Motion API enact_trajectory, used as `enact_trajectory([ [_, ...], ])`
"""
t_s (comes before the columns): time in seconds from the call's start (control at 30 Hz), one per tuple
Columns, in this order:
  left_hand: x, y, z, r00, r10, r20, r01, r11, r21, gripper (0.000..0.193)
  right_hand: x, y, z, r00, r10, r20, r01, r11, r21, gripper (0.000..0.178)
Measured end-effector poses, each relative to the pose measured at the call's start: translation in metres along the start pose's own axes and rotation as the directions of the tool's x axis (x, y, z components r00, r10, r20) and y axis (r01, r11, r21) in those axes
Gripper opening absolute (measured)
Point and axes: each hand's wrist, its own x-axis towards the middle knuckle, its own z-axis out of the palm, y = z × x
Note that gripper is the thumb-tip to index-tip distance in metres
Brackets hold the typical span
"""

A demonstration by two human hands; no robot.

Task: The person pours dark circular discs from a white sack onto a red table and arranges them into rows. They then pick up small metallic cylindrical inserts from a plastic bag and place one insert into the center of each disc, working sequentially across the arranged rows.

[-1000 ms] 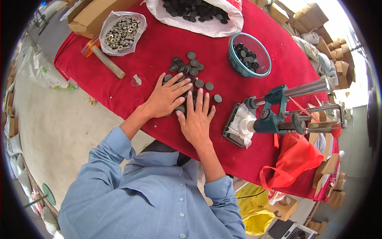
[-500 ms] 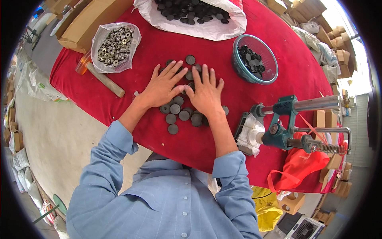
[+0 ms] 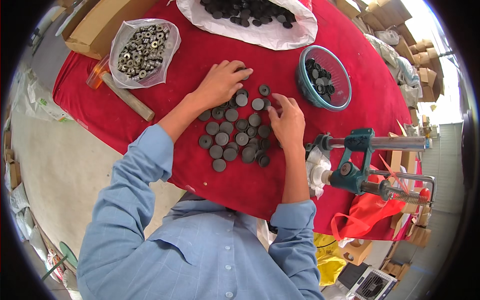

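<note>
Several round black plastic caps point(image 3: 231, 115) lie scattered on the red tablecloth, some overlapping. My left hand point(image 3: 222, 85) is at the far side of them, its fingers closed round one black cap point(image 3: 245, 75) that shows partly at the fingertips. To the right of the caps, my right hand point(image 3: 289, 121) has its thumb and fingers apart. Its fingertips are close beside a cap point(image 3: 258, 104) at the edge of the group; no cap shows plainly in its grasp.
A clear bag of metal rings point(image 3: 145, 52) stands at the far left beside a wooden stick point(image 3: 127, 97) and a cardboard box point(image 3: 107, 25). At the back lies a white sack point(image 3: 240, 32) of black caps. A teal basket point(image 3: 325, 102) and a green hand press point(image 3: 355, 160) stand right.
My hands have parted from over the caps, uncovering them. The left has moved up and closed on a cap; the right has moved right and down.
</note>
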Motion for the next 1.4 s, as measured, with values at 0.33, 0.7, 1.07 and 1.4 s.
enact_trajectory([
  [0.33,0.012,-0.017,0.005,0.995,-0.054,-0.086,0.036,0.980,-0.196,0.022,0.007,0.013,0.008,1.000,0.010,0.005,-0.010,0.992,0.128,0.024],
  [0.7,0.007,-0.043,-0.029,0.879,-0.467,-0.099,0.468,0.884,-0.014,0.022,-0.007,-0.021,0.007,0.937,-0.313,-0.155,0.303,0.949,-0.083,0.029],
  [1.07,-0.020,0.034,-0.026,0.985,-0.096,0.143,0.118,0.981,-0.156,0.038,0.000,-0.017,0.017,0.991,-0.113,-0.067,0.121,0.986,0.117,0.017],
  [1.4,-0.013,0.036,-0.039,0.954,-0.272,0.122,0.298,0.872,-0.389,0.028,0.033,0.031,0.013,0.981,0.126,-0.147,-0.078,0.953,0.291,0.014],
])
